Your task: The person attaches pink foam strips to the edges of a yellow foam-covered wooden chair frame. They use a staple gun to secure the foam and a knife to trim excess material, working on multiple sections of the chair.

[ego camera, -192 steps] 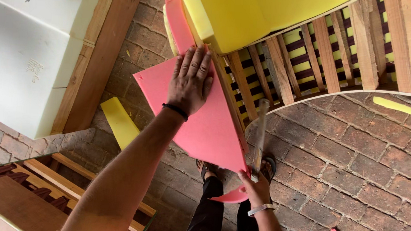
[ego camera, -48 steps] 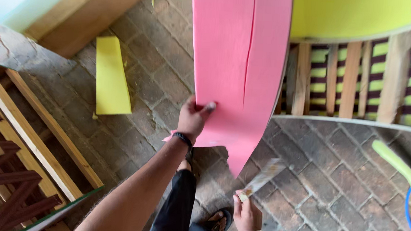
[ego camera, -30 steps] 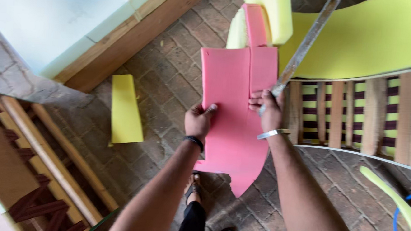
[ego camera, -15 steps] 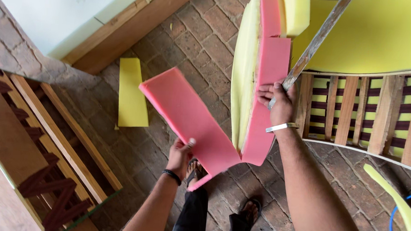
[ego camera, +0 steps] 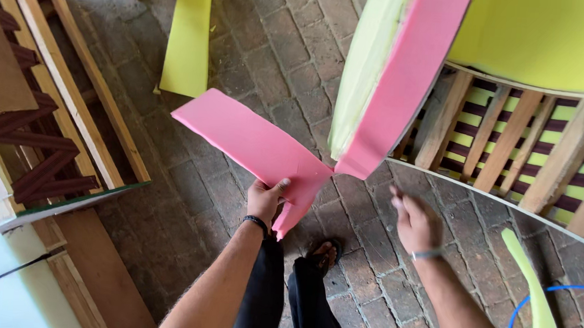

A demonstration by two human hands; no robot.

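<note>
Brick paving [ego camera: 259, 40] underfoot, wooden frames [ego camera: 73, 103] at left, slatted frame [ego camera: 509, 143] at right. Pink foam strip [ego camera: 252, 145] pinched at its lower end by left hand [ego camera: 266, 199], long axis slanting up-left, joined to upright pink foam [ego camera: 412, 77]. Right hand [ego camera: 417, 222] loose, empty, below slats.

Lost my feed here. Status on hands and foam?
Left hand gripping pink foam strip. Right hand open, empty. Strip joins pink foam on frame. Nothing between.

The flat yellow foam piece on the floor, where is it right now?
In the head view the yellow foam piece lies flat on the brick floor at upper left, beside the wooden frame and beyond the pink foam strip.
</note>
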